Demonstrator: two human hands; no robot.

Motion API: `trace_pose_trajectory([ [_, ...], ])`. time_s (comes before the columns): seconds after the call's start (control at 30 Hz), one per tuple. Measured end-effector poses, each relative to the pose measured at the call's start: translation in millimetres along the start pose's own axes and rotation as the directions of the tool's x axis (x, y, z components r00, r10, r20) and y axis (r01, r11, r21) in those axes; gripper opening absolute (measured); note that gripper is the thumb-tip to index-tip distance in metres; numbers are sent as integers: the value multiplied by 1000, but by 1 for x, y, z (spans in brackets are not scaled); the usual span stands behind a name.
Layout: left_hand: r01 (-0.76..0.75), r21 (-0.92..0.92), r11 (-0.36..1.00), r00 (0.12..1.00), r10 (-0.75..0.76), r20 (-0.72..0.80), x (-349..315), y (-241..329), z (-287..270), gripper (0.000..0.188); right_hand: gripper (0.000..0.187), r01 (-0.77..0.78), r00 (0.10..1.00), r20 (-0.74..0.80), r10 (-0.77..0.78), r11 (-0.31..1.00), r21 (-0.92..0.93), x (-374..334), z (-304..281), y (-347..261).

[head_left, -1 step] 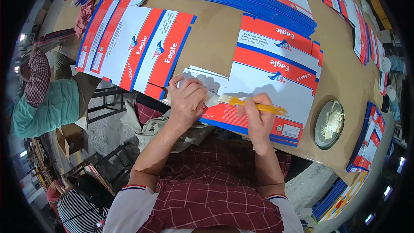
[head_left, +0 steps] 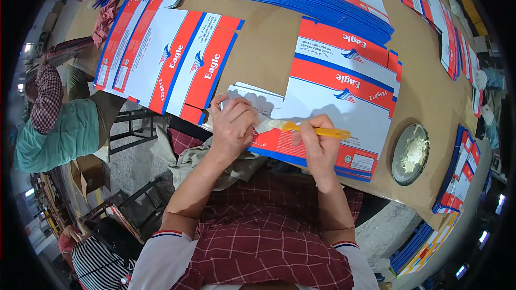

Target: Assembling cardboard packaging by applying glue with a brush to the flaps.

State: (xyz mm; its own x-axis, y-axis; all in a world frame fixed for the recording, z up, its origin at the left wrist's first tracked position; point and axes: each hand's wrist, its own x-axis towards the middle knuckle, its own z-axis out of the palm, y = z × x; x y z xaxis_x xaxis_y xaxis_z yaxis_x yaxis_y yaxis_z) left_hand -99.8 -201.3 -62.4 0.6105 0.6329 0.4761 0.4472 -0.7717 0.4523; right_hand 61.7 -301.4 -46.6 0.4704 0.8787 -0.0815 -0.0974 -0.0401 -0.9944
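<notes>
In my right hand [head_left: 322, 150] is a yellow-handled brush [head_left: 325, 131], gripped with the fingers wrapped round the handle. Its pale bristles point left and touch a small whitish, translucent piece [head_left: 262, 124]. My left hand [head_left: 234, 126] pinches that piece between curled fingertips; what it is made of I cannot make out. Both hands are over the near left part of a flat printed carton sheet [head_left: 328, 94] in white, red and blue. Several small white printed slips [head_left: 247, 90] lie just beyond my left fingers, beside the carton sheet.
Right of the carton sheet stands a round dish [head_left: 400, 172] of creamy white paste. A tall stack of flat cartons [head_left: 312, 0] lies at the far side, with more carton sheets [head_left: 177, 59] on the left. A pink cloth [head_left: 105, 21] lies far left. Another person [head_left: 59, 129] sits left of the table.
My right hand has shifted slightly left and away from me, bringing the brush further onto the whitish piece. My left hand stays in place.
</notes>
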Motion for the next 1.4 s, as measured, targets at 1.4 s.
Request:
trace_pose_trajectory([
  [1.4, -177, -69, 982, 953, 188, 239, 19, 11, -16, 24, 21, 43, 952, -256, 169, 753, 656, 22, -13, -6],
])
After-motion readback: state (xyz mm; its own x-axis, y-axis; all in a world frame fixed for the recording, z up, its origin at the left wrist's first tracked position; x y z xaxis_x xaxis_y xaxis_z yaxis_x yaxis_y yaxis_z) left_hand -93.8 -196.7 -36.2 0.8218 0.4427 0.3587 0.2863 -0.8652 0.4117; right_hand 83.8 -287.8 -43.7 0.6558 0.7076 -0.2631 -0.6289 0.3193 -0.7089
